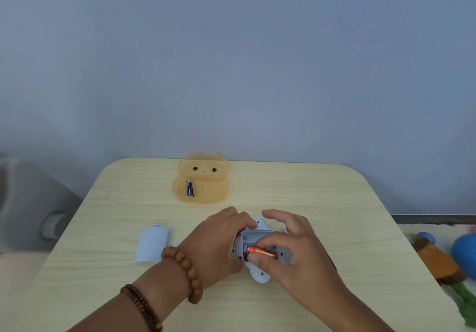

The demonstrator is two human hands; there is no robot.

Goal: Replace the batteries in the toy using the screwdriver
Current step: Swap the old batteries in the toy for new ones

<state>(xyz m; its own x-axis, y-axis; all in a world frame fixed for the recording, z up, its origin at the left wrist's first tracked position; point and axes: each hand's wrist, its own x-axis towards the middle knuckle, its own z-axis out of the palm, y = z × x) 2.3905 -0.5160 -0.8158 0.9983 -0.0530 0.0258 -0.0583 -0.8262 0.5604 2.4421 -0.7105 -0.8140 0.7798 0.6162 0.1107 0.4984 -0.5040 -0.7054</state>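
Note:
A pale blue toy (260, 273) lies belly-up on the wooden table (334, 203) with its battery compartment open. My left hand (219, 241) grips the toy's left side. My right hand (291, 251) pinches an orange-red battery (260, 251) with thumb and forefinger, and the battery sits in the compartment. The removed pale blue battery cover (152, 245) lies to the left on the table. A blue battery (189, 188) rests in an amber bear-shaped tray (206, 195) at the back. No screwdriver shows in the head view.
A grey chair (33, 210) stands beyond the table's left edge. Off the right edge lie a brown and green toy (440, 262) and a spiky blue ball (466, 254). A blue wall rises behind the table.

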